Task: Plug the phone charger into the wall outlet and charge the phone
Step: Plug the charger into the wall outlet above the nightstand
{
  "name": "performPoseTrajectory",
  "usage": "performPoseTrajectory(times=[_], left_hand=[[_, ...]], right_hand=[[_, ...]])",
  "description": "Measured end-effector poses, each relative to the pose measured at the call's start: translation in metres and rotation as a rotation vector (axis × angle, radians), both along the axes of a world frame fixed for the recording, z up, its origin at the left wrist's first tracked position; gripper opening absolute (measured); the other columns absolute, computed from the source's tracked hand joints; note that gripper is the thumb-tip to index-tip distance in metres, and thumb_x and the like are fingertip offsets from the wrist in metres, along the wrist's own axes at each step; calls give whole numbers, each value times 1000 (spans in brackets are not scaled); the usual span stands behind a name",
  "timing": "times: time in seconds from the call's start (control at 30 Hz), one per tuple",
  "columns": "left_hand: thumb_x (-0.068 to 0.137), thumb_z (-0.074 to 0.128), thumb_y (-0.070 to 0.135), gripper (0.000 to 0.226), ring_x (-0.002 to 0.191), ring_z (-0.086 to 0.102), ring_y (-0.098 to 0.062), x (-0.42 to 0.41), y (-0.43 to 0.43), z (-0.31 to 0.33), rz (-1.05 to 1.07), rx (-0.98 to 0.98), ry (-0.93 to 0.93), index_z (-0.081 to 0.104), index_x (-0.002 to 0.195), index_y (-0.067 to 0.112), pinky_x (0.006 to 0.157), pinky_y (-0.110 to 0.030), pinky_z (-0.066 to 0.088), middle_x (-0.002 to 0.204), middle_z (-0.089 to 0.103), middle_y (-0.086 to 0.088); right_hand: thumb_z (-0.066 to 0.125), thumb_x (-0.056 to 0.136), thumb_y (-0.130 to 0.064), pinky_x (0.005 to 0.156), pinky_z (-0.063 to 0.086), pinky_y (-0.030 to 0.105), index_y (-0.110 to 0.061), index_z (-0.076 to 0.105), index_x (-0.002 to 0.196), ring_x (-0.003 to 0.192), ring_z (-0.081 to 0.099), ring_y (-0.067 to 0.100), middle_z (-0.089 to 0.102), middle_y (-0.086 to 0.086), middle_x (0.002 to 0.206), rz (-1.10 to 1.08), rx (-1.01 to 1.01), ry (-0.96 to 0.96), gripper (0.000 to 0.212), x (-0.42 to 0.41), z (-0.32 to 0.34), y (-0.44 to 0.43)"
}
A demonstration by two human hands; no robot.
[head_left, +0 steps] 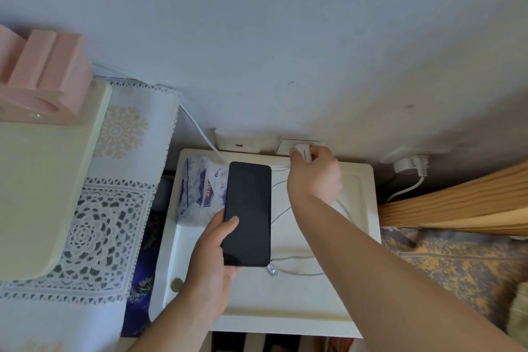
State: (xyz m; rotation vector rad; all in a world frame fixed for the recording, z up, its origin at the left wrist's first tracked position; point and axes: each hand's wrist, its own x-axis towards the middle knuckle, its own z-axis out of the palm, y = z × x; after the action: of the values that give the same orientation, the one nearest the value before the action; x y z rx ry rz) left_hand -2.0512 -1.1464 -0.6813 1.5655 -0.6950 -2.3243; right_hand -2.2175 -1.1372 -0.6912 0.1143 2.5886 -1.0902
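Note:
My left hand (213, 248) grips a black phone (248, 213) with a dark screen, held flat above a small white table (363, 180). My right hand (314, 177) reaches to the wall and is closed around a white charger adapter (303, 151), which it presses against a white wall outlet (288, 146). Whether the prongs are inside the outlet is hidden by my fingers. The charger's white cable (285, 210) loops over the table under my right forearm, and its free connector (272, 270) lies just below the phone, not attached to it.
A second white socket block (238, 143) with a cord sits left of the outlet. A tissue pack (200, 188) lies on the table's left. A lace-covered surface (108, 208) with a cream board and pink stand is at left. A plugged outlet (411, 164) and wooden bed frame (457, 200) are right.

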Motion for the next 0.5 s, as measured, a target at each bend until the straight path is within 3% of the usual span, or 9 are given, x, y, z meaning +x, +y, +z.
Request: performPoseTrajectory(times=[0.1, 0.37, 0.5], left_hand=[[90, 53, 15, 34, 113, 64, -20, 2, 1, -1, -2, 6, -14, 65, 121, 23, 92, -40, 50, 116, 72, 0], [91, 51, 12, 36, 112, 64, -22, -3, -11, 9, 63, 14, 16, 64, 122, 23, 98, -44, 47, 116, 73, -2], [91, 51, 11, 35, 109, 66, -21, -3, -14, 9, 121, 34, 24, 64, 122, 21, 88, -38, 52, 117, 72, -3]], right_hand=[[63, 85, -37, 72, 44, 30, -18, 61, 112, 94, 64, 28, 70, 3, 106, 0, 13, 13, 33, -1, -1, 1], [65, 84, -36, 70, 47, 30, -18, 59, 112, 90, 64, 24, 69, 1, 104, -30, -94, -1, 34, 4, -5, 2], [68, 80, -35, 77, 50, 28, -22, 62, 112, 90, 63, 12, 68, -7, 99, -21, -222, -21, 35, 10, -4, 12]])
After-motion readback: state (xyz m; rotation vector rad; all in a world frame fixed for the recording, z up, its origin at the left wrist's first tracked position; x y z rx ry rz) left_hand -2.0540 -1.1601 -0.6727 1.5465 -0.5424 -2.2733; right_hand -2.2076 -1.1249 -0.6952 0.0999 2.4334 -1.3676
